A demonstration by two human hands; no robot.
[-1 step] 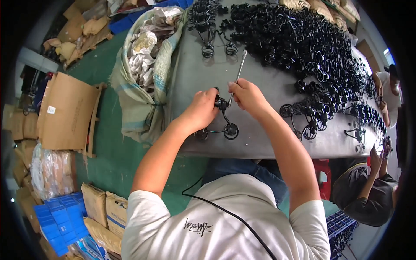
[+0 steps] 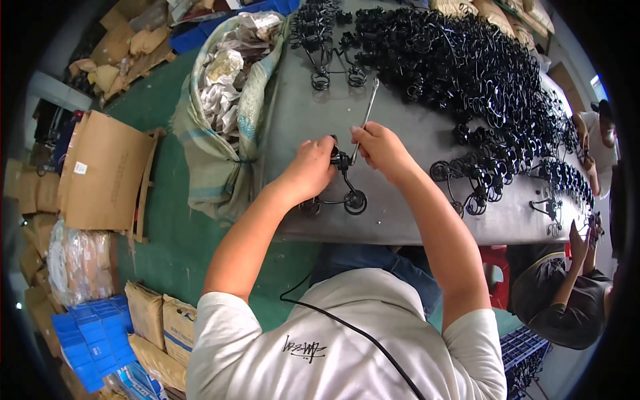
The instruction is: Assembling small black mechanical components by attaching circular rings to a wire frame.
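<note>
My left hand point(image 2: 312, 167) is closed around a black wire part point(image 2: 354, 202) near the table's front edge. Coiled rings end its lower wire, and a small dark clamp-like block sits at its top, partly hidden by my fingers. In my right hand point(image 2: 383, 148) is a slim silver wrench point(image 2: 371, 100), pinched between thumb and fingers. Its far end points up and away over the table, while its near end meets the block beside my left fingers. Whether that end sits on a bolt is too small to tell.
A large heap of similar black wire parts point(image 2: 460, 67) covers the far right of the grey table point(image 2: 400, 230). A woven sack of crumpled paper point(image 2: 223, 87) stands against its left side. Two other people work at the right, one in a dark shirt point(image 2: 560, 293).
</note>
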